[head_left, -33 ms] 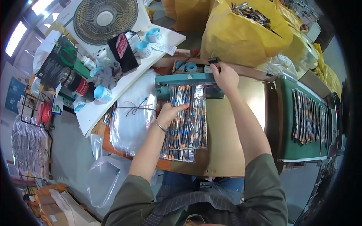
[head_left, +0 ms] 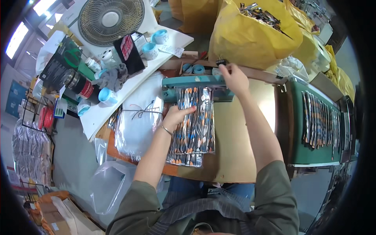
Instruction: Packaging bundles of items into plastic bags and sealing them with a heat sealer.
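My left hand (head_left: 175, 117) holds a clear plastic bag (head_left: 196, 133) full of slim, shiny packets in black, orange and blue. Its thumb lies across the top, and the other fingers are mostly hidden. The bag's far end runs into a teal bar heat sealer (head_left: 190, 81). At the sealer's right end, my right hand (head_left: 236, 81) has its fingers curled on the arm. Another filled bag (head_left: 188, 160) shows under the near edge of the held one.
Tied clear bags (head_left: 137, 129) lie left of the sealer. A white shelf (head_left: 129, 88) carries a fan (head_left: 111, 19), tape rolls and a thermos (head_left: 78, 84). Yellow sacks (head_left: 250, 43) stand behind. To the right, loose packets (head_left: 321, 121) lie on a green surface (head_left: 299, 137).
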`<state>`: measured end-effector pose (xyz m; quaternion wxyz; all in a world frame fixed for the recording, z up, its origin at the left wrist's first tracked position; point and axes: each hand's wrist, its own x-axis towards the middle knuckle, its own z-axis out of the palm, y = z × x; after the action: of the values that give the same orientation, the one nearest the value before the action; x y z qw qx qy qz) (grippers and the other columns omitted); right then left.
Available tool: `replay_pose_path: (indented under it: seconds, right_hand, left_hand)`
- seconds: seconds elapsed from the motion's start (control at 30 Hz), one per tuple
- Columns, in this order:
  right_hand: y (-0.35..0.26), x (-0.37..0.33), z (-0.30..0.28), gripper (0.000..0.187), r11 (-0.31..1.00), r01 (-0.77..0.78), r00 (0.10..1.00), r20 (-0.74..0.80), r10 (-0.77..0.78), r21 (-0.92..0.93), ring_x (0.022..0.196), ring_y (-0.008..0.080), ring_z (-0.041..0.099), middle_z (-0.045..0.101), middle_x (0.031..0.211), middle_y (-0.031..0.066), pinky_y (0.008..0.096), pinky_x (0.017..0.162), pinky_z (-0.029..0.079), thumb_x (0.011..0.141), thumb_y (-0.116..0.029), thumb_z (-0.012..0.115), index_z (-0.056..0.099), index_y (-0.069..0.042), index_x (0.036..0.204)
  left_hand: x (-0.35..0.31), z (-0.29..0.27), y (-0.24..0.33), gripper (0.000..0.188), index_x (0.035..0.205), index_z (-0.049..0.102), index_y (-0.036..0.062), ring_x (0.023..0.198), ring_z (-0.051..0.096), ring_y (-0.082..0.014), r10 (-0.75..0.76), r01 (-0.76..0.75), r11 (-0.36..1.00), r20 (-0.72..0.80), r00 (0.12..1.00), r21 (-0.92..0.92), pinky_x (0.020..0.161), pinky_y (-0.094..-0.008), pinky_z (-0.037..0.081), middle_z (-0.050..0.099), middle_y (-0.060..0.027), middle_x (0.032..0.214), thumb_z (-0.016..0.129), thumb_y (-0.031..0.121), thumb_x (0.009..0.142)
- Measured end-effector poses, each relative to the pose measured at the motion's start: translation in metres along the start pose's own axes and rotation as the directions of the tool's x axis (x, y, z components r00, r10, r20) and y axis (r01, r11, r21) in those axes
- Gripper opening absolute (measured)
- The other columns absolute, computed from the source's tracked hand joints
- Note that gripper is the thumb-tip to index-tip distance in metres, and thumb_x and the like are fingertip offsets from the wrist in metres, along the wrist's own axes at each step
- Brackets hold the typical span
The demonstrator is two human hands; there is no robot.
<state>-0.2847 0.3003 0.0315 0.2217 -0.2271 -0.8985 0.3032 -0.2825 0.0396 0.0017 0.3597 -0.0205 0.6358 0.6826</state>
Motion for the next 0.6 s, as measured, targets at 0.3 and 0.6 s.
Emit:
replay_pose_path:
  seconds: [0.3, 0.6]
  right_hand:
    - [-0.044, -0.212, 0.055, 0.072, 0.775, -0.402, 0.798, 0.602, 0.035, 0.488, 0.097, 0.0224, 0.058, 0.058, 0.109, 0.0168, 0.0312, 0.084, 0.048, 0.076, -0.031, 0.074, 0.041, 0.007, 0.128]
    - [-0.145, -0.285, -0.008, 0.066, 0.519, -0.671, 0.494, 0.841, -0.221, 0.530, 0.098, 0.0170, 0.055, 0.056, 0.106, 0.0057, 0.0305, 0.089, 0.042, 0.069, -0.014, 0.071, 0.045, -0.001, 0.128]
  left_hand:
    - [-0.054, -0.074, -0.082, 0.072, 0.106, 0.064, 0.0011, 0.092, 0.064, -0.0313, 0.402, -0.220, 0.792, -0.215, 0.890, 0.569, 0.082, -0.0365, 0.048, 0.066, -0.0202, 0.097, 0.059, 0.065, 0.074]
    - [-0.256, -0.084, -0.058, 0.045, 0.101, 0.064, 0.0005, 0.077, 0.062, -0.0174, 0.335, -0.304, 0.942, -0.380, 0.862, 0.140, 0.071, -0.0292, 0.048, 0.067, -0.0078, 0.087, 0.073, 0.037, 0.077]
